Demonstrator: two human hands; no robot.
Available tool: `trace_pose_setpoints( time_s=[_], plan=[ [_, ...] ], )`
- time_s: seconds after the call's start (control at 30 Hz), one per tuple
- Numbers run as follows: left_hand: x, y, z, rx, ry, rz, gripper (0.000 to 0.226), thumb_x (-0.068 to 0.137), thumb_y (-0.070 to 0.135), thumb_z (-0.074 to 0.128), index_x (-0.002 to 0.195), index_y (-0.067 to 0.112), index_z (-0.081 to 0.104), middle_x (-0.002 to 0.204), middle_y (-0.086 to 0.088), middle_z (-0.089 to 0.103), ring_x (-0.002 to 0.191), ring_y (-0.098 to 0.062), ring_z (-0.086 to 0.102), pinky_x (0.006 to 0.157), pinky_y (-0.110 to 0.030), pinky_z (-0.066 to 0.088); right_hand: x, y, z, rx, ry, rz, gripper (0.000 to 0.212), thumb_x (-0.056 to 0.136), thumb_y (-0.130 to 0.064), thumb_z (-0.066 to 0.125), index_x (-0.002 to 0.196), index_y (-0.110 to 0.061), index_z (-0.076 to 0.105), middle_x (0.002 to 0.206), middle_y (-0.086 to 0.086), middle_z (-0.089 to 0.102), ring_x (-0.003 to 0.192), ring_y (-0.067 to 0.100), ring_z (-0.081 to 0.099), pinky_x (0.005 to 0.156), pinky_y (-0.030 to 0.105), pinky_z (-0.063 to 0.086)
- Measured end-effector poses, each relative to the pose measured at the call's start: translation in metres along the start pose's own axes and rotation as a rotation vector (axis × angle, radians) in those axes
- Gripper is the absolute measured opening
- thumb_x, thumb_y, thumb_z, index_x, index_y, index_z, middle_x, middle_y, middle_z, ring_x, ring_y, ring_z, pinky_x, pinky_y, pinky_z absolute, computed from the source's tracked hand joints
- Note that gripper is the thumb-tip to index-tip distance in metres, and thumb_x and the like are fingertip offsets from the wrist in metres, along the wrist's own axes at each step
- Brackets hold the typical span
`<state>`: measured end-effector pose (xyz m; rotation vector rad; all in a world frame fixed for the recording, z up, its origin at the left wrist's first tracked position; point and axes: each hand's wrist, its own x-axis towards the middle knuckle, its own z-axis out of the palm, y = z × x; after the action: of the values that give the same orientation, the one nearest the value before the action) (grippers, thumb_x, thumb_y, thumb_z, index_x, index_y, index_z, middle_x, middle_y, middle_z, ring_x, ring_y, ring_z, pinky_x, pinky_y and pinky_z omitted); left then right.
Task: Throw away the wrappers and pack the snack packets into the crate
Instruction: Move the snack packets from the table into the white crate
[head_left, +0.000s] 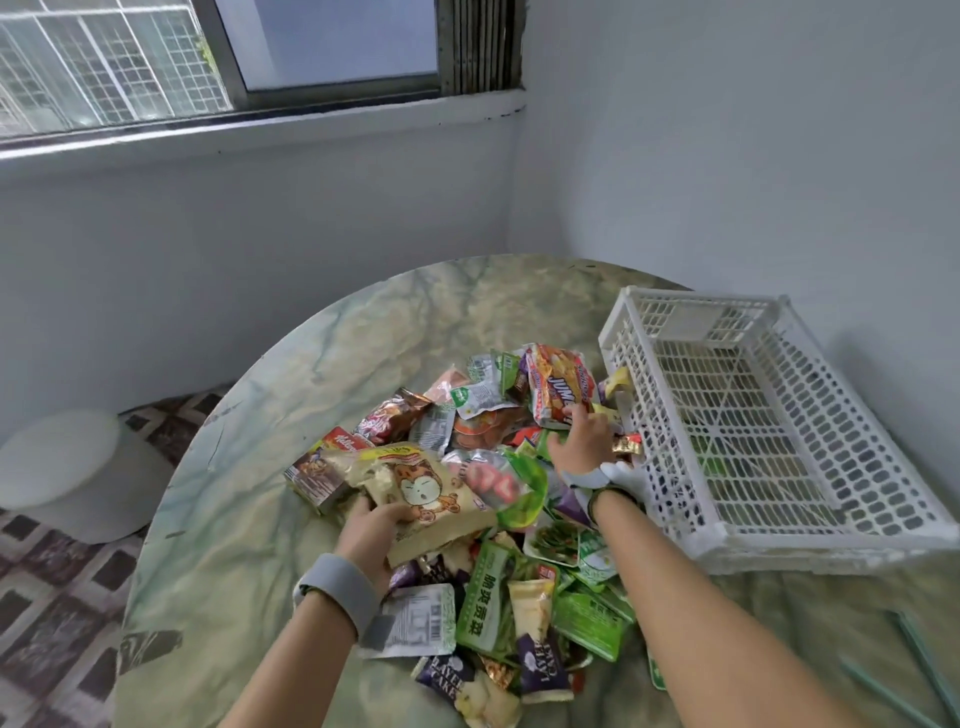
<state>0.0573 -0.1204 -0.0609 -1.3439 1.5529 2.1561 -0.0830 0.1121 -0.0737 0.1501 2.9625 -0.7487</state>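
At the far left of the frame a white stool (67, 467) stands on the patterned floor, beside the round marbled surface (332, 364). Moving right, my left hand (371, 530) grips the lower edge of a big beige cartoon packet (421, 493), fingers curled under it, with the packet lifted a little off the heap. The pile of snack packets (493, 519) fills the middle of the frame, full bags and flat bits mixed together. Right of centre my right hand (584, 441) reaches into the far side of the pile, touching an orange packet (558, 384); its fingertips are hidden, so I cannot tell whether it pinches anything. At the right of the frame the white crate (753, 415) sits tilted, and it looks nearly empty, so I judge the packing has barely begun.

To do this step well, I would carry the beige packet over the near rim and lay it flat against the crate floor, large bags first. I would feel each piece before moving it, keeping empty wrappers aside. No bin shows in this view.
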Motion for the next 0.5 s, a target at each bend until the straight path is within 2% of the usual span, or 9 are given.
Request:
trace_pose_setpoints(
  time_s=[0.1,0.17,0.2,0.33,0.43,0.5],
  plan=[
    [-0.003,0.016,-0.005,-0.026,-0.100,0.030,0.040,0.082,-0.009,0.058,0.120,0.002,0.051,0.099,-0.020,0.068,0.071,-0.031,0.068,0.050,-0.031,0.054,0.031,-0.008,0.018,-0.060,0.010,0.069,0.065,0.083,-0.047,0.065,0.131,-0.009,0.043,0.137,0.024,0.041,0.122,0.040,0.045,0.096,0.045,0.041],
    [-0.006,0.018,-0.007,-0.036,-0.146,0.046,0.033,0.084,-0.010,0.055,0.114,0.005,0.054,0.095,-0.018,0.069,0.067,-0.027,0.068,0.046,-0.027,0.053,0.047,-0.011,0.033,-0.053,-0.022,0.156,0.083,0.079,-0.057,0.066,0.138,-0.007,0.036,0.147,0.022,0.030,0.132,0.041,0.036,0.107,0.049,0.035],
    [-0.007,0.018,-0.009,-0.043,-0.167,0.053,0.034,0.084,-0.011,0.055,0.114,0.006,0.055,0.095,-0.018,0.070,0.067,-0.027,0.068,0.048,-0.028,0.054,0.050,-0.012,0.039,-0.071,-0.013,0.173,0.081,0.080,-0.056,0.064,0.138,-0.007,0.036,0.148,0.023,0.029,0.132,0.042,0.035,0.108,0.051,0.034],
    [-0.018,0.019,-0.012,-0.075,-0.194,0.081,0.040,0.083,-0.011,0.055,0.119,0.007,0.056,0.093,-0.018,0.071,0.068,-0.027,0.069,0.055,-0.033,0.055,0.047,-0.009,0.040,-0.217,0.056,0.097,0.033,0.094,-0.032,0.047,0.113,-0.006,0.056,0.131,0.024,0.043,0.114,0.042,0.046,0.095,0.050,0.038],
    [-0.030,0.027,-0.001,-0.058,-0.170,0.145,0.041,0.083,-0.009,0.056,0.121,0.007,0.055,0.094,-0.015,0.069,0.071,-0.028,0.066,0.058,-0.034,0.051,0.042,-0.002,0.024,0.053,0.192,0.013,0.027,0.090,-0.022,0.044,0.092,-0.002,0.062,0.111,0.020,0.054,0.094,0.038,0.054,0.077,0.044,0.045],
    [-0.043,0.034,0.016,-0.052,-0.175,0.213,0.041,0.085,-0.008,0.055,0.122,0.011,0.054,0.097,-0.013,0.069,0.073,-0.026,0.065,0.056,-0.032,0.050,0.040,0.003,-0.006,0.252,0.164,-0.011,0.025,0.093,-0.019,0.047,0.080,0.000,0.057,0.089,0.013,0.054,0.079,0.029,0.050,0.063,0.035,0.037]
  ],
)
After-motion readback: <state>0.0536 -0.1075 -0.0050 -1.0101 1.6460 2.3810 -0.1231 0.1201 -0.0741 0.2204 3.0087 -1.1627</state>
